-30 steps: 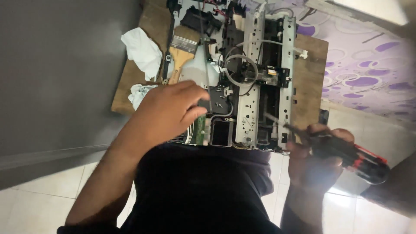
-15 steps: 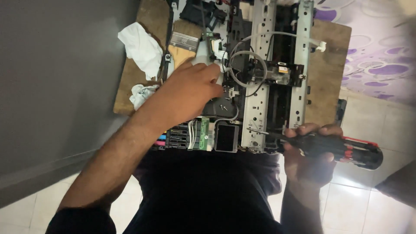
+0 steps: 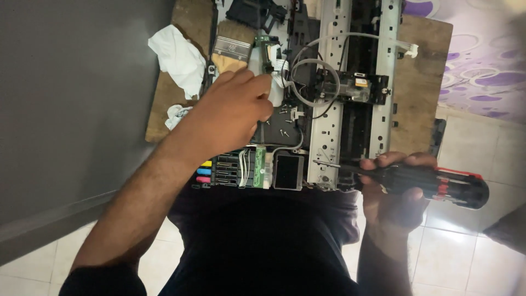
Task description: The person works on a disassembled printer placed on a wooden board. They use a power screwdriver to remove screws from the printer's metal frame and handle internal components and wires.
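Left hand [image 3: 233, 112] curled, fingertips down on the opened printer [image 3: 334, 104] beside a paintbrush [image 3: 231, 52]. Right hand [image 3: 395, 194] clenched round a screwdriver [image 3: 424, 181], tip touching the printer's metal rail.

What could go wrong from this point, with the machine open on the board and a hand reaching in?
Loose screws lie on the opened printer beside the left hand; a brush of the wrist might scatter or lose them. The right hand holds the screwdriver with its tip at the metal frame; a slip could nick the grey cable loop. The printer overhangs the wooden board towards the person, so it may tip.
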